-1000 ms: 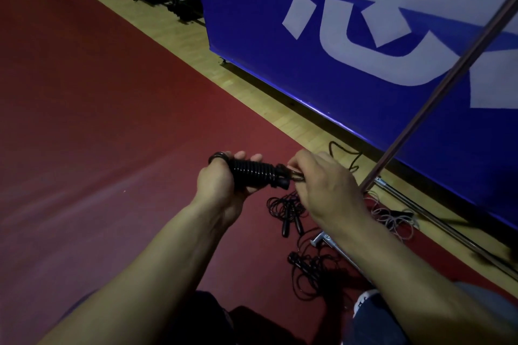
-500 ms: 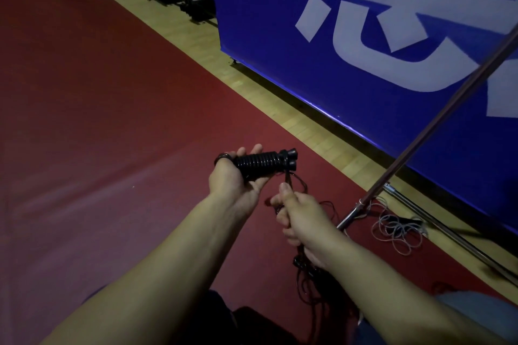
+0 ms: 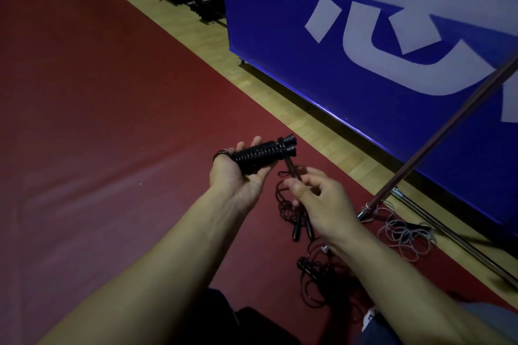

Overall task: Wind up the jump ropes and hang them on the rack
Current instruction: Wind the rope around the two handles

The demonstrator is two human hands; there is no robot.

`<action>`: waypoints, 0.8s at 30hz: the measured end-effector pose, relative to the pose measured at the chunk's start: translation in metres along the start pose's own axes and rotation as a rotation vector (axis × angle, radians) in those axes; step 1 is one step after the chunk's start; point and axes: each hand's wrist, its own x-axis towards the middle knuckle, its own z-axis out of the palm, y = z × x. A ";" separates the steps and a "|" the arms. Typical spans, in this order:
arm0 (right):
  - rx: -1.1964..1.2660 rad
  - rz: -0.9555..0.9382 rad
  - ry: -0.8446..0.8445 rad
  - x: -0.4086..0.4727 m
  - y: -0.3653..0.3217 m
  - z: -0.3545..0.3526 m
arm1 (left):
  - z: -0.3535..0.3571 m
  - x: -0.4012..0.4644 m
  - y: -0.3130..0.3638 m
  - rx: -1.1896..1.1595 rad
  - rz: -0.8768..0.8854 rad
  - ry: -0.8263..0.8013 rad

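The left hand (image 3: 238,176) lies palm up and holds a black jump rope wound tightly around its paired black handles (image 3: 262,152); the fingers curl around the lower end of the bundle, and the handle caps project past the fingertips toward the upper right. A dark ring (image 3: 220,153) sits on one finger of this hand. A short length of black cord (image 3: 291,169) runs from the cap end of the bundle down to the right hand (image 3: 322,202), where the thumb and forefinger pinch it; the remaining fingers are loosely bent.

On the dark red floor mat (image 3: 98,134) directly below the hands lie two loose black jump ropes: one tangled coil with two handles (image 3: 294,216) just beneath the right hand, and a second tangle (image 3: 316,280) under the right forearm. A pale grey rope coil (image 3: 403,238) lies further right, at the foot of a slanted metal rack pole (image 3: 437,143), on the wooden floor strip (image 3: 196,33). A blue banner with white lettering (image 3: 364,36) stands behind.
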 end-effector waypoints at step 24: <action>0.149 0.148 -0.080 0.003 -0.001 -0.001 | 0.000 -0.023 -0.022 0.075 -0.109 -0.201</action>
